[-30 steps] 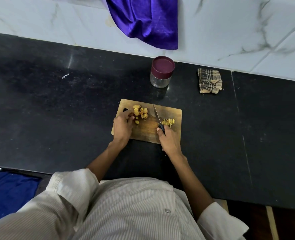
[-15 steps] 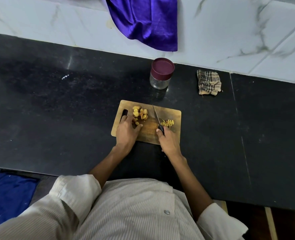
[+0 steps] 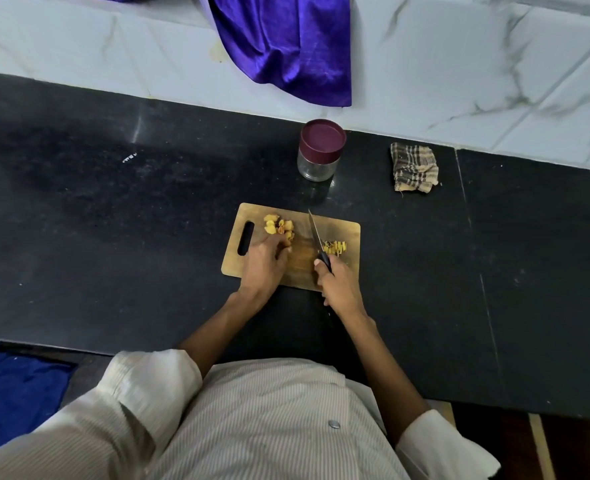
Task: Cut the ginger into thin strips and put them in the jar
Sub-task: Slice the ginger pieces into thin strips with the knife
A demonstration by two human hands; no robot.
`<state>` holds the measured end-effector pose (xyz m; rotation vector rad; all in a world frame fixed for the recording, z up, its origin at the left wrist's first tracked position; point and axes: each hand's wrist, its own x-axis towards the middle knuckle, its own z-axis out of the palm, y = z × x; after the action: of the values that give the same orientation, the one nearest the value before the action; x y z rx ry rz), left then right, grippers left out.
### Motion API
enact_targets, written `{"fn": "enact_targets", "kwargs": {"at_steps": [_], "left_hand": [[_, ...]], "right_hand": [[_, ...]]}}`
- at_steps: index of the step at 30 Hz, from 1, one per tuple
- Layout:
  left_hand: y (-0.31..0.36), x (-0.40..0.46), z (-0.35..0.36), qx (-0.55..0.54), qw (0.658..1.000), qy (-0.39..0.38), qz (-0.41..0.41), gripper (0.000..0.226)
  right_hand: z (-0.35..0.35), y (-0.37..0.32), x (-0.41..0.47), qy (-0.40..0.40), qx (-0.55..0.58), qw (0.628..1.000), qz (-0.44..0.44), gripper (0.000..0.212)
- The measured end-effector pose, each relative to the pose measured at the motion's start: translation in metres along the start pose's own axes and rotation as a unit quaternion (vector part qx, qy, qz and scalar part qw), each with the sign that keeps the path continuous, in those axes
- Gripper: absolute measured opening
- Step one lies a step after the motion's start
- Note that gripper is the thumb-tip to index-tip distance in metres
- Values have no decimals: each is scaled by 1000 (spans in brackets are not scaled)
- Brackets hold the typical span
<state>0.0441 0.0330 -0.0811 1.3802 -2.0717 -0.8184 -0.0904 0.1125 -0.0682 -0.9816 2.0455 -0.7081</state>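
On the cutting board (image 3: 342, 233), ginger chunks (image 3: 279, 227) lie at twelve o'clock, touching my left hand (image 3: 264, 263), whose grip I cannot tell, while my right hand (image 3: 340, 285) grips the knife (image 3: 316, 233) beside cut strips (image 3: 335, 247).

A home kitchen: black stone counter (image 3: 113, 237), marble-tiled wall (image 3: 494, 64), wooden chopping board (image 3: 350, 233).

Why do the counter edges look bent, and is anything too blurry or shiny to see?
Head view: the wide-angle lens bows the black stone counter; faint glare streaks it at left; the small yellow ginger strips on the wooden cutting board are too small to count.
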Motion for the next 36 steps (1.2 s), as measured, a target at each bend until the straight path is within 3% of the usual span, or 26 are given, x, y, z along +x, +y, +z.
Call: {"fn": "enact_targets", "kwargs": {"at_steps": [7,15,36], "left_hand": [[15,22,12,0,996,-81,39,13],[7,16,17,-3,997,-44,60,26],[3,12,26,-9,998,-23,54,24]], "right_hand": [[-3,7,-16,-14,66,998,16,21],[-1,10,-27,-24,50,998,30,21],[13,-2,-26,-11,-108,994,28,28]]}}
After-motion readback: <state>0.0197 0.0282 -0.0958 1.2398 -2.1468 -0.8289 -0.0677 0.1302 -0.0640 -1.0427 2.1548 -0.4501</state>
